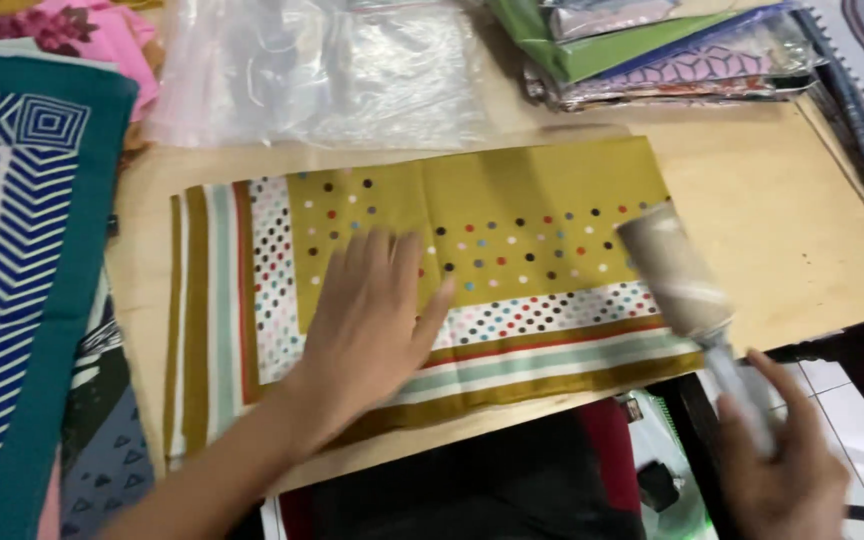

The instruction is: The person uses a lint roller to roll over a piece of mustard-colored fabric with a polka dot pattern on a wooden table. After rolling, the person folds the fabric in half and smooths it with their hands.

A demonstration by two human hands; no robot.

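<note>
Nearby, plastic bags [322, 70] and folded fabrics [652, 50].

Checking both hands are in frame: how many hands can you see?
2. The left hand lies flat on the folded mustard dotted scarf; the right hand, at bottom right, holds a lint roller by its handle.

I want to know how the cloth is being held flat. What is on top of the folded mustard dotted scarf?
The left hand lies flat on the scarf; the lint roller, held by the right hand, sits over its right edge. The cloth beneath them is hidden.
</note>
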